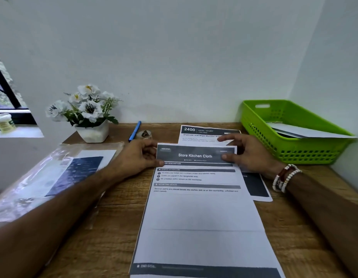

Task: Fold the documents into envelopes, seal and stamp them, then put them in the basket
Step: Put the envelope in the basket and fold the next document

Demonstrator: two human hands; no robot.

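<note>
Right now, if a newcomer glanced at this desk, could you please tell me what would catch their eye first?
The bright green basket at the right rear of the desk stands out first, with white paper lying in it. Next comes the printed sheet headed Store Kitchen Cloth in the middle, its far edge pinched by the left hand and the right hand. White flowers in a pot sit at the left rear.

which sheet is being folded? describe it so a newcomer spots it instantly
On the wooden desk, left of the green basket, a long sheet lies in the middle, running toward the camera. The left hand and right hand pinch its far edge, lifted off the desk. Unlike the sheet headed 2400 behind it, its dark banner reads Store Kitchen Cloth.
</note>
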